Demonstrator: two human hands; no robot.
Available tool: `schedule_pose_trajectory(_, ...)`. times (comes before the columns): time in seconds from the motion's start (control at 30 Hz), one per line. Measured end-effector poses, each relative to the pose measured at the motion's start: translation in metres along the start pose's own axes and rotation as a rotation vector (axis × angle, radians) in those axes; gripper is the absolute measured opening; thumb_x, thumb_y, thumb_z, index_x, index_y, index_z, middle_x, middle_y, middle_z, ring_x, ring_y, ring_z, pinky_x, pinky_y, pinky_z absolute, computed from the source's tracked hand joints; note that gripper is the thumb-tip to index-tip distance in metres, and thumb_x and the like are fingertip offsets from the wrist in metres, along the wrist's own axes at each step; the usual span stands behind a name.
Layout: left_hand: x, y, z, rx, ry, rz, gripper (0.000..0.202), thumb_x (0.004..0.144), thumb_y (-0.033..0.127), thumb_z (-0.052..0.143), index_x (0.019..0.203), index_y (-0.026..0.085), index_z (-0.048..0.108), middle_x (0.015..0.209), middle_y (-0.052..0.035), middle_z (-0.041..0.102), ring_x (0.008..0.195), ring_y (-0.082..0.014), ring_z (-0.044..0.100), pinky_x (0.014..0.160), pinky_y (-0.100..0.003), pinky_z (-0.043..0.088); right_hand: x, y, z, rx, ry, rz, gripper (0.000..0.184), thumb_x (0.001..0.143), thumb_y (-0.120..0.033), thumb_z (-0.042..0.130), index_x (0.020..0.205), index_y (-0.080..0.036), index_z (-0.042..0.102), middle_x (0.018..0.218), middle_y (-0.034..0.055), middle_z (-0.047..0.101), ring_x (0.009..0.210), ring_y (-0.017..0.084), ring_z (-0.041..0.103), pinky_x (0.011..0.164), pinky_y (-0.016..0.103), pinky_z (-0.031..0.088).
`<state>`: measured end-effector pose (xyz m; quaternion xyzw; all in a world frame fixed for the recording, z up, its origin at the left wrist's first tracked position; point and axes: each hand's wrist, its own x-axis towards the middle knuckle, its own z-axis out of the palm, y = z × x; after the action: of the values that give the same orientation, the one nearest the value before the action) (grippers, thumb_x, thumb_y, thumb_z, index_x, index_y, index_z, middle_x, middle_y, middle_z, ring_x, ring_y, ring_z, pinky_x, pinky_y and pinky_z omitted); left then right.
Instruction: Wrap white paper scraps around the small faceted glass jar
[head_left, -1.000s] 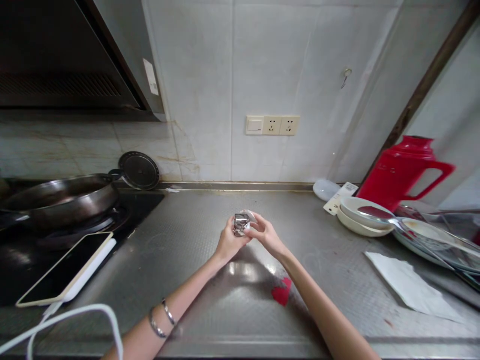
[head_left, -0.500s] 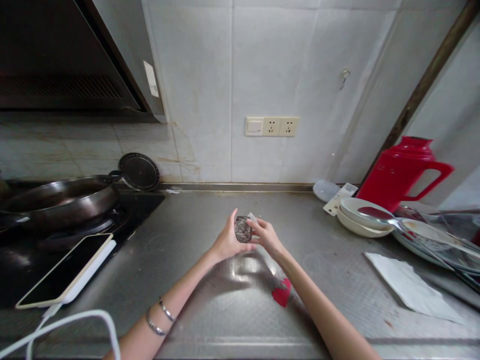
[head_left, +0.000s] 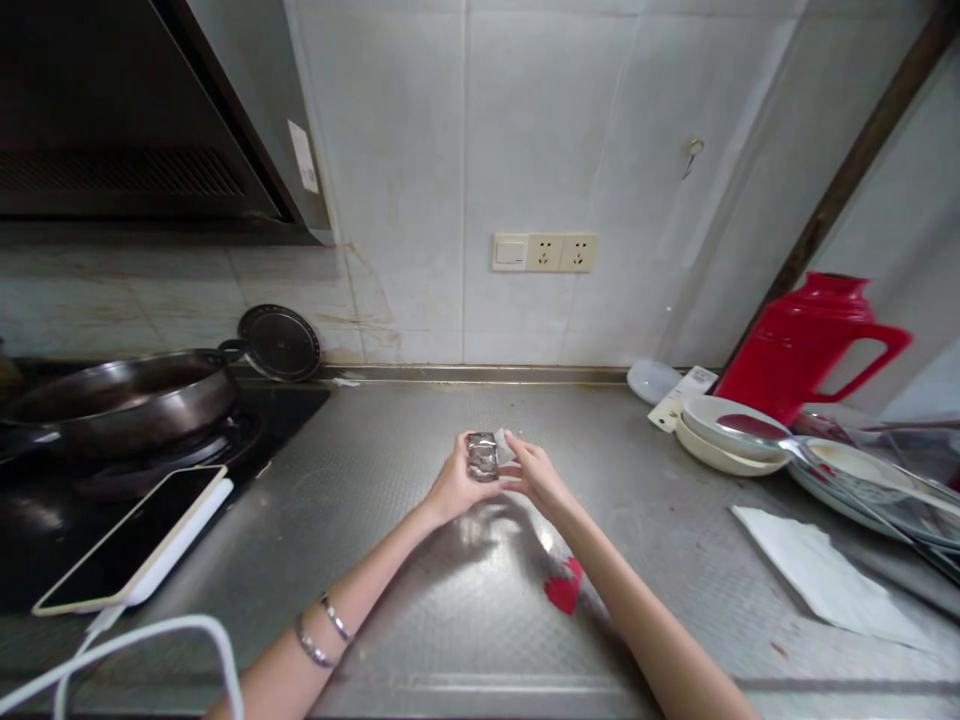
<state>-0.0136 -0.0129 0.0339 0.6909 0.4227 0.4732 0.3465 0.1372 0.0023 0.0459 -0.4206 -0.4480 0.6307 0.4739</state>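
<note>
My left hand (head_left: 453,487) is closed around a small, dark, see-through glass block (head_left: 482,458); whether it is hollow I cannot tell. Pinched in my right hand (head_left: 537,473) is a small white piece of tissue (head_left: 504,448), close against the block's right side. The fingers of both hands meet below the block, above the metal counter (head_left: 420,620). Beneath my right forearm lies a torn red scrap (head_left: 564,586), beside some clear, shiny wrapping.
At left, a pan (head_left: 150,400) sits on the black stove, with a phone (head_left: 131,540) and white cable in front. On the right are a red thermos (head_left: 799,350), stacked bowls (head_left: 724,455), a loaded plate (head_left: 847,505) and a paper napkin (head_left: 817,575).
The glass block has been turned, so a squarer face shows. My right fingers have drawn back slightly from its front, and more of the tissue is visible.
</note>
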Motion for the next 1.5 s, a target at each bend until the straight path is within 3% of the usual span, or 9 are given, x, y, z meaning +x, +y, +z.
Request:
schedule_pose_trajectory(0.1, -0.001, 0.003, 0.001, -0.031, 0.021, -0.010, 0.066, 0.063, 0.031, 0.078, 0.114, 0.021, 0.037, 0.101, -0.0047, 0.063, 0.090, -0.0192, 0.063, 0.083, -0.035, 0.048, 0.005, 0.000, -0.008, -0.170, 0.056, -0.051, 0.043, 0.071, -0.057, 0.064, 0.084, -0.017, 0.064, 0.080, 0.0043, 0.065, 0.062, 0.018, 0.064, 0.051, 0.026, 0.049)
schedule_pose_trajectory(0.23, -0.002, 0.001, 0.003, -0.006, 0.045, -0.015, 0.071, 0.059, 0.029, 0.079, 0.115, 0.019, 0.037, 0.101, -0.0052, 0.061, 0.087, -0.0184, 0.062, 0.079, -0.032, 0.049, 0.007, -0.002, -0.015, -0.524, 0.243, -0.449, 0.045, 0.078, -0.060, 0.054, 0.062, -0.018, 0.060, 0.059, 0.0016, 0.058, 0.060, 0.018, 0.058, 0.054, 0.025, 0.044)
schedule_pose_trajectory(0.33, -0.003, -0.001, 0.007, 0.008, 0.053, -0.002, 0.072, 0.057, 0.027, 0.080, 0.115, 0.019, 0.039, 0.106, -0.0076, 0.061, 0.093, -0.0205, 0.061, 0.082, -0.033, 0.048, 0.003, -0.004, -0.011, -0.551, 0.222, -0.608, 0.044, 0.085, -0.056, 0.046, 0.073, -0.019, 0.066, 0.067, 0.0033, 0.063, 0.069, 0.019, 0.058, 0.065, 0.027, 0.045)
schedule_pose_trajectory(0.53, -0.004, -0.002, 0.010, -0.032, 0.038, -0.036, 0.071, 0.059, 0.027, 0.079, 0.118, 0.016, 0.040, 0.106, -0.0100, 0.063, 0.091, -0.0217, 0.063, 0.081, -0.034, 0.049, -0.006, -0.003, 0.004, -0.463, 0.039, -0.631, 0.036, 0.088, -0.048, 0.048, 0.093, -0.021, 0.072, 0.090, 0.0048, 0.072, 0.087, 0.023, 0.063, 0.086, 0.035, 0.045)
schedule_pose_trajectory(0.67, -0.001, -0.007, 0.009, -0.071, 0.110, -0.076, 0.068, 0.058, 0.026, 0.078, 0.116, 0.015, 0.042, 0.105, -0.0104, 0.064, 0.091, -0.0218, 0.063, 0.082, -0.035, 0.049, -0.009, -0.002, 0.005, -0.460, -0.003, -0.690, 0.031, 0.088, -0.045, 0.049, 0.096, -0.026, 0.072, 0.094, 0.0010, 0.073, 0.096, 0.024, 0.063, 0.107, 0.044, 0.030)
schedule_pose_trajectory(0.77, -0.001, -0.009, 0.010, -0.117, 0.106, -0.069, 0.069, 0.059, 0.024, 0.077, 0.118, 0.016, 0.043, 0.107, -0.0092, 0.064, 0.094, -0.0210, 0.062, 0.083, -0.034, 0.049, -0.010, -0.005, 0.002, -0.442, 0.002, -0.673, 0.032, 0.087, -0.046, 0.051, 0.091, -0.024, 0.074, 0.081, -0.0002, 0.071, 0.093, 0.024, 0.063, 0.104, 0.042, 0.033)
schedule_pose_trajectory(1.0, -0.001, -0.001, 0.010, -0.197, 0.090, -0.078, 0.063, 0.057, 0.024, 0.079, 0.108, 0.016, 0.044, 0.094, -0.0035, 0.062, 0.080, -0.0152, 0.061, 0.074, -0.027, 0.049, -0.007, -0.014, -0.005, -0.303, 0.109, -0.608, 0.040, 0.086, -0.052, 0.050, 0.087, -0.019, 0.073, 0.079, 0.0038, 0.070, 0.078, 0.021, 0.061, 0.073, 0.030, 0.046)
schedule_pose_trajectory(1.2, -0.003, 0.000, 0.011, -0.155, 0.051, -0.031, 0.067, 0.058, 0.024, 0.078, 0.114, 0.018, 0.041, 0.099, -0.0041, 0.062, 0.081, -0.0149, 0.061, 0.072, -0.026, 0.048, -0.002, -0.006, 0.000, -0.372, 0.059, -0.630, 0.036, 0.086, -0.049, 0.051, 0.095, -0.021, 0.072, 0.093, 0.0054, 0.072, 0.091, 0.023, 0.064, 0.084, 0.034, 0.047)
schedule_pose_trajectory(1.5, -0.002, -0.003, 0.011, -0.160, 0.086, -0.067, 0.066, 0.058, 0.023, 0.077, 0.112, 0.017, 0.041, 0.102, -0.0071, 0.062, 0.086, -0.0178, 0.061, 0.077, -0.031, 0.048, -0.011, -0.011, -0.001, -0.419, 0.037, -0.633, 0.032, 0.085, -0.047, 0.053, 0.091, -0.023, 0.074, 0.084, 0.0026, 0.072, 0.098, 0.026, 0.062, 0.093, 0.038, 0.042)
